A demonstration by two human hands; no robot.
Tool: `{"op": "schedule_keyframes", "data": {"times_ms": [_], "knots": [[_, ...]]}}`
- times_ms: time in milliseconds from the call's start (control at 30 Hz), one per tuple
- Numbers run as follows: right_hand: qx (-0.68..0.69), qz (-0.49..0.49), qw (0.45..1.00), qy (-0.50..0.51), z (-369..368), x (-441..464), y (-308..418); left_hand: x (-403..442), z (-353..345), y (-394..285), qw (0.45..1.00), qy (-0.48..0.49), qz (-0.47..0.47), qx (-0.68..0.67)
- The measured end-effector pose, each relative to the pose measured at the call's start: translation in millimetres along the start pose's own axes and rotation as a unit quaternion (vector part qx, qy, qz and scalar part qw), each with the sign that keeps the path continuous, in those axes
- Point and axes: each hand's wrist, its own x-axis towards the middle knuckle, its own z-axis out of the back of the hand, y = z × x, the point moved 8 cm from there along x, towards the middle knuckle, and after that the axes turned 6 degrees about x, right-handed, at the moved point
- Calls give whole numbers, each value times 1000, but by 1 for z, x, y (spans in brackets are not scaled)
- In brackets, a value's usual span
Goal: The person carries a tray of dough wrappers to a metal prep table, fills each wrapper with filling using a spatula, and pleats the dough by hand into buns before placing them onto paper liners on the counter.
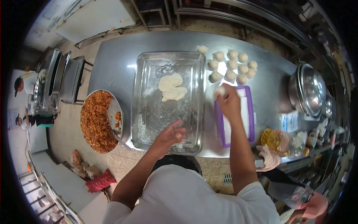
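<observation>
My right hand (pixel 230 102) is closed on a pale dough bun (pixel 220 92), above the top left of a purple-rimmed tray (pixel 251 112) that holds white paper. Over the lower part of a floured metal tray (pixel 203 112), my left hand (pixel 169 139) has its fingers apart and holds nothing. Flat dough rounds (pixel 171 86) lie overlapping in that metal tray. Beyond my right hand, several pleated buns (pixel 232 65) stand in rough rows on the steel table (pixel 115 56).
A round bowl of reddish-brown filling (pixel 95 123) with a spoon (pixel 121 142) stands at the left edge. Metal bowls (pixel 311 89), a yellow oil container (pixel 270 139) and a cloth (pixel 269 156) are on the right. Other people are at the far left and lower right.
</observation>
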Motion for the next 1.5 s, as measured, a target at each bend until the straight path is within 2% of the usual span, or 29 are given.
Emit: {"op": "schedule_keyframes", "data": {"times_ms": [33,67,167,233,267,300,333,400,433,500,567,633,667,733,767,833,900,967,1000,1133,1200,1233,1300,1367,1400,1433,1500], "knots": [[-45,126,988,-76,6,30,10,-5,8,4,1000,-19,-7,-1],[-100,215,966,-106,6,63,7,-12,13,7,999,-30,-8,-6],[-157,242,945,-154,-3,158,18,-33,27,15,997,-80,-7,2],[-190,227,944,-144,-22,219,-6,-47,31,23,995,-99,-1,-2],[-275,130,950,-67,-43,255,-48,-53,33,28,994,-109,-2,-7],[-357,29,934,10,-61,262,-61,-58,34,32,994,-111,-6,-11],[-353,32,935,16,-69,262,-55,-64,36,34,994,-111,-9,-13],[-394,37,916,-68,-67,251,-28,-73,41,38,991,-130,-8,-30],[-392,44,916,-65,-77,240,-15,-75,45,38,988,-145,-12,-47],[-252,201,946,-16,-109,198,27,-75,52,41,985,-153,-11,-72],[-117,113,972,169,-169,152,18,-76,57,40,983,-157,-6,-91],[-225,192,934,201,-215,103,25,-70,56,32,989,-140,-1,-55],[-223,195,934,202,-225,86,27,-69,58,30,988,-144,-3,-55],[-291,246,914,140,-235,62,42,-64,58,24,993,-117,-17,-19],[-288,251,913,142,-239,59,47,-63,59,21,994,-106,-23,-3],[-242,180,940,160,-239,60,45,-67,62,14,994,-101,-31,0],[-223,171,946,164,-246,62,37,-74,67,12,995,-88,-42,6],[-220,81,964,126,-242,67,24,-77,74,13,996,-65,-51,19],[-233,58,961,140,-242,68,23,-81,79,13,996,-61,-56,20],[-244,84,955,148,-250,65,32,-98,100,6,997,-29,-68,5],[-165,80,972,148,-250,53,48,-107,113,3,997,-14,-80,2],[-172,85,971,146,-250,45,65,-111,122,0,995,-16,-96,-2],[-41,30,994,101,-239,23,96,-118,141,2,993,-14,-114,-16],[-33,22,994,99,-240,-9,138,-119,171,-3,973,-57,-202,-94],[90,-4,989,116,-246,-28,157,-121,182,-6,966,-108,-199,-123],[213,-29,968,131,-254,-47,170,-122,186,-14,965,-106,-202,-132],[256,-41,942,212,-280,-88,188,-121,205,-6,921,-144,-106,-345]]}}
